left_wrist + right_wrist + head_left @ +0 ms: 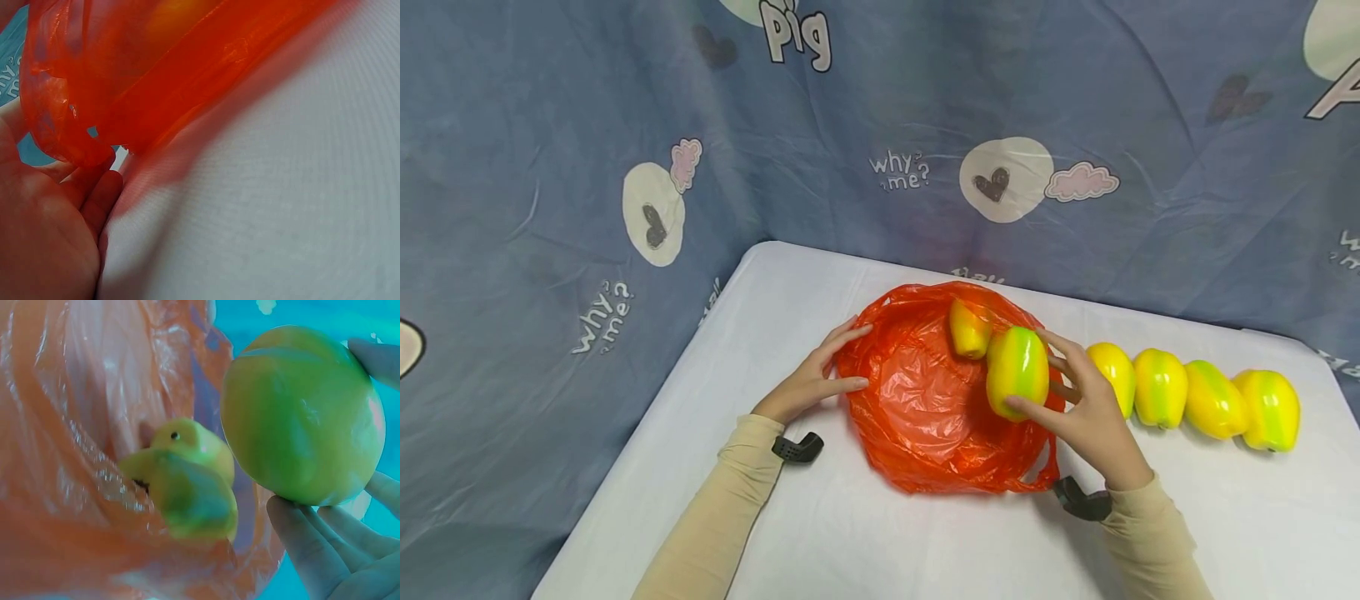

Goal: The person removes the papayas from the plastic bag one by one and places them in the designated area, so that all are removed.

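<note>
A red plastic bag (pixel 925 400) lies on the table with its mouth spread open. My left hand (pixel 812 379) touches the bag's left rim, thumb and fingers spread apart; in the left wrist view the bag's edge (pixel 75 144) rests against the fingers. My right hand (pixel 1093 408) holds a glossy yellow-green fruit (pixel 1018 372), mango- or papaya-like in shape, between thumb and fingers over the bag's right part. Inside the bag, one similar fruit (pixel 970 329) shows in the head view. The right wrist view reveals two there, a front fruit (pixel 194 494) overlapping another (pixel 200 440).
Several more yellow-green fruits (pixel 1213 400) stand in a row on the right side of the white table (pixel 865 542), the leftmost partly behind my right hand. A blue printed cloth (pixel 850 108) hangs behind and to the left. Each wrist wears a black device (pixel 797 448).
</note>
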The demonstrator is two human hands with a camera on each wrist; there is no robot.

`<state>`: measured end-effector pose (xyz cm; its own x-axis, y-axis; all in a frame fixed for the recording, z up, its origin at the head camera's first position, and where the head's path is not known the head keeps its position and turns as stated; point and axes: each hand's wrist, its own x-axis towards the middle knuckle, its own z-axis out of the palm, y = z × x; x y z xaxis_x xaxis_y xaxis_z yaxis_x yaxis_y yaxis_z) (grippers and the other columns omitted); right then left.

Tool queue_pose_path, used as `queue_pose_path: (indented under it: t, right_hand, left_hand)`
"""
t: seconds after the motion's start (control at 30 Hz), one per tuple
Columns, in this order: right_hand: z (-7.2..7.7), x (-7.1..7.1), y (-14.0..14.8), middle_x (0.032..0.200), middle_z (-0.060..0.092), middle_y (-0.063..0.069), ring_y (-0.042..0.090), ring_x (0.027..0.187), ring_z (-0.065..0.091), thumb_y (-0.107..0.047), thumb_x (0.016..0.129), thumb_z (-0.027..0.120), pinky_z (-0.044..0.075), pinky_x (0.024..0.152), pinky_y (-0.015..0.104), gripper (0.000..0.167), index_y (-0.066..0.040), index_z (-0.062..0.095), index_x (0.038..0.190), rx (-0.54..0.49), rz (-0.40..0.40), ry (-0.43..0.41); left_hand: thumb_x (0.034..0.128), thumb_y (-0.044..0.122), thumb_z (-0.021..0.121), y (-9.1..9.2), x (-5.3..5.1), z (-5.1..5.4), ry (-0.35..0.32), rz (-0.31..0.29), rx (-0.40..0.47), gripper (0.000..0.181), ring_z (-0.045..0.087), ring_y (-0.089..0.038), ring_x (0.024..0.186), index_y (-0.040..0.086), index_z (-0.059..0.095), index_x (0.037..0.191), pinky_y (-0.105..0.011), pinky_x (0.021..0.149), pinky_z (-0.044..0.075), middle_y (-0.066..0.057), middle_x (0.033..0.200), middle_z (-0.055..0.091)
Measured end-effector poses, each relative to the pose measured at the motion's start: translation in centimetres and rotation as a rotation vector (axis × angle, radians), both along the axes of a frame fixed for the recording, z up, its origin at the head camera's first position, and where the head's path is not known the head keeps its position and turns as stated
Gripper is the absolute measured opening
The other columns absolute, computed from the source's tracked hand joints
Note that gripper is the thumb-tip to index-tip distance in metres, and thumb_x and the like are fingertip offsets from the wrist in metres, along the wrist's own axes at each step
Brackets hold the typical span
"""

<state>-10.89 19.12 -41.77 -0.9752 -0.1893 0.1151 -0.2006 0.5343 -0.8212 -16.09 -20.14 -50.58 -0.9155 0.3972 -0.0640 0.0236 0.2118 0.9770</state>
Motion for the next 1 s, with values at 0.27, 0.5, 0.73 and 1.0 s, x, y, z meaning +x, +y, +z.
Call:
queue_pose_path:
  t: [0.27, 0.5, 0.73, 1.0]
  right_hand:
    - [0.2, 0.8, 1.5, 0.157, 0.046, 0.001, 0.002, 0.128, 0.056, -0.022, 0.082, 0.089, 0.047, 0.095, 0.004, 0.092, -0.031, 0.038, 0.158, -0.013, -0.039, -0.019]
    - [0.2, 1.4, 3.1, 0.161, 0.045, 0.002, 0.027, 0.138, 0.056, -0.025, 0.084, 0.088, 0.046, 0.095, 0.003, 0.094, -0.036, 0.034, 0.16, 0.034, -0.087, -0.047]
    - [-0.6, 2.2, 4.2, 0.161, 0.045, 0.007, -0.015, 0.122, 0.05, -0.022, 0.083, 0.089, 0.046, 0.092, 0.001, 0.092, -0.026, 0.039, 0.16, 0.045, -0.106, -0.019]
    - [-1.3, 3.1, 5.2, 0.161, 0.046, 0.006, -0.019, 0.118, 0.046, -0.023, 0.083, 0.089, 0.044, 0.091, -0.002, 0.09, -0.025, 0.04, 0.159, 0.072, -0.13, -0.023]
  left_hand:
    - [0.0883, 0.026, 0.081, 0.0, 0.0, 0.1, -0.006, 0.0, -0.001, 0.076, 0.005, -0.02, 0.163, 0.037, 0.045, 0.155, -0.058, 0.13, 0.015, 0.015, 0.173, 0.011]
    - [0.088, 0.026, 0.081, 0.0, 0.1, 0.1, -0.004, -0.003, 0.003, 0.077, 0.005, -0.021, 0.163, 0.036, 0.045, 0.155, -0.059, 0.13, 0.015, 0.014, 0.174, 0.011]
    - [0.0877, 0.026, 0.081, 0.0, 0.0, 0.1, -0.005, 0.001, 0.0, 0.077, 0.006, -0.022, 0.163, 0.037, 0.045, 0.155, -0.06, 0.129, 0.016, 0.015, 0.173, 0.012]
    - [0.0879, 0.026, 0.081, 0.1, 0.0, 0.1, -0.004, 0.006, -0.003, 0.077, 0.007, -0.023, 0.163, 0.038, 0.045, 0.155, -0.061, 0.129, 0.017, 0.015, 0.173, 0.012]
